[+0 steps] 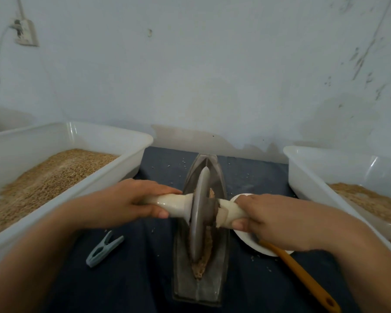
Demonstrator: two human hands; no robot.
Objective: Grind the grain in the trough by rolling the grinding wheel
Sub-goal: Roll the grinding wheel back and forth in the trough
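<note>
I count two hands, left hand (131, 199) and right hand (266, 216), one grinding wheel (199, 213), one trough (200, 279). Two white tubs: left tub (77, 136), right tub (314, 175). One clothespin (104, 249), one white dish (246, 241), one orange handle (303, 279), one wall socket (25, 32).

pale scuffed wall (212, 64), wall socket (25, 32) upper left.

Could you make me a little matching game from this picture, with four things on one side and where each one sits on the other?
Things:
1. grinding wheel
2. clothes peg
3. orange handle
4. left hand

Places:
A. on the dark cloth, left of the trough
B. standing in the trough
C. gripping the wheel's white handle
D. leaning on the white dish, right of the trough

Pairs: 1-B, 2-A, 3-D, 4-C
</note>
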